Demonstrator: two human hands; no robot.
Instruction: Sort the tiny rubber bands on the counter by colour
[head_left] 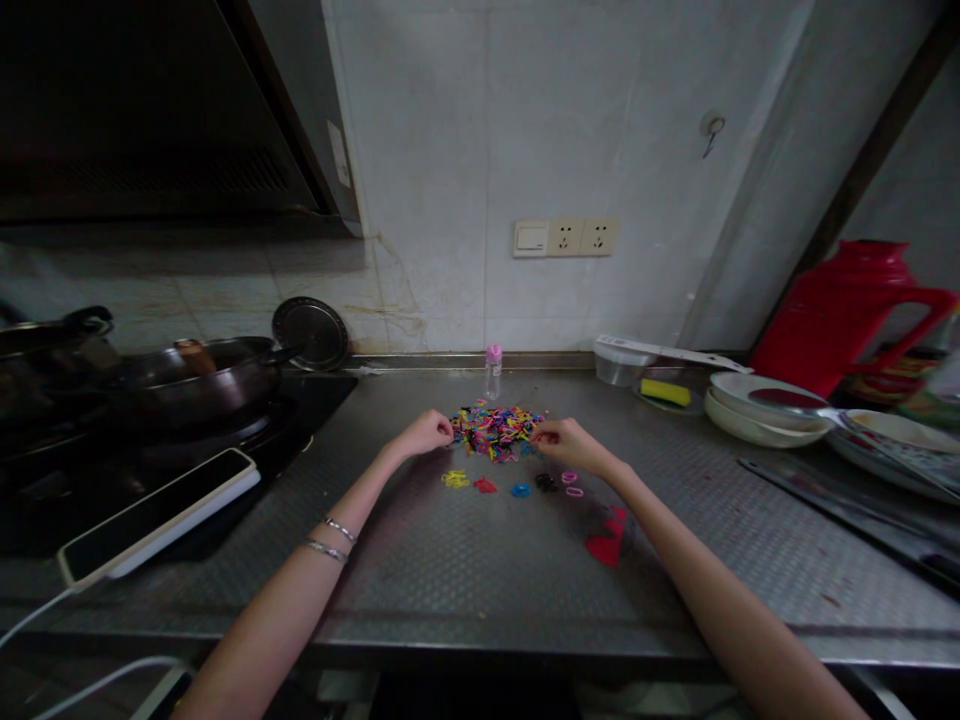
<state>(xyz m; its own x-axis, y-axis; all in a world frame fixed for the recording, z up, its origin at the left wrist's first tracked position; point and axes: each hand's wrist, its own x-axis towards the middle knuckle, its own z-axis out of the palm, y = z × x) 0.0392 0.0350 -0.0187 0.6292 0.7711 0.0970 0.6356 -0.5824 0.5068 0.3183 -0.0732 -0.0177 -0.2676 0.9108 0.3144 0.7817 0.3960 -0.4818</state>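
A heap of small rubber bands in mixed colours [496, 430] lies on the steel counter [465, 570]. My left hand [424, 434] rests at the heap's left edge with fingers curled in a pinch. At the right edge, my right hand [568, 443] is curled the same way. What either pinch holds is too small to see. In front of the heap sit little sorted groups: yellow bands [454, 479], red bands [485, 486], blue bands [520, 490], black bands [545, 483] and pink bands [572, 484]. A small clear bottle with a pink cap [493, 371] stands behind the heap.
A stove with a dark pan [202, 385] and a round lid [310, 333] fills the left. A phone [157, 514] lies on its corner, cable attached. Stacked plates [757, 408], a sponge [665, 392], a plastic tub [621, 362] and a red thermos [847, 310] crowd the right.
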